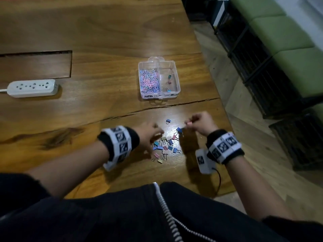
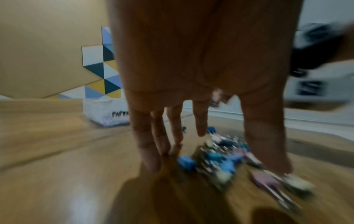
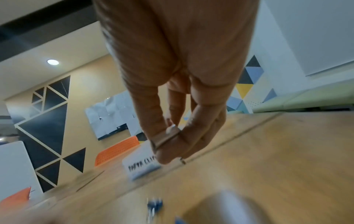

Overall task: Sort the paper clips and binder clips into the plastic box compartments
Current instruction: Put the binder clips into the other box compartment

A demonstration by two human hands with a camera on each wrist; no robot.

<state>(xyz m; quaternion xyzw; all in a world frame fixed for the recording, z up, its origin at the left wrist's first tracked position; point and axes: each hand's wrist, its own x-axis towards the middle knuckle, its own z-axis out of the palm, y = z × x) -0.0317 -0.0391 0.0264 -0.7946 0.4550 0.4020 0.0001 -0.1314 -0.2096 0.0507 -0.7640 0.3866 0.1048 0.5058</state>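
Box (image 1: pixel 176 79): three binder clips right compartment, paper clips (image 1: pixel 150 80) left. Left hand (image 1: pixel 148 137) fingers spread, over pile (image 1: pixel 165 147). Right hand (image 1: pixel 202 123) pinches pink clip (image 1: pixel 188 123).

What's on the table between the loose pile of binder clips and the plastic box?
In the head view, one blue binder clip lies alone between the pile and the box; a crack in the table crosses there too.

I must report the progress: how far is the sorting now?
Done: paper clips fill the plastic box's left compartment; three binder clips lie in the right one. In hand: the right hand pinches a pink binder clip; the left hand reaches, fingers straight, over the pile. Left: that pile and one blue clip on the table.
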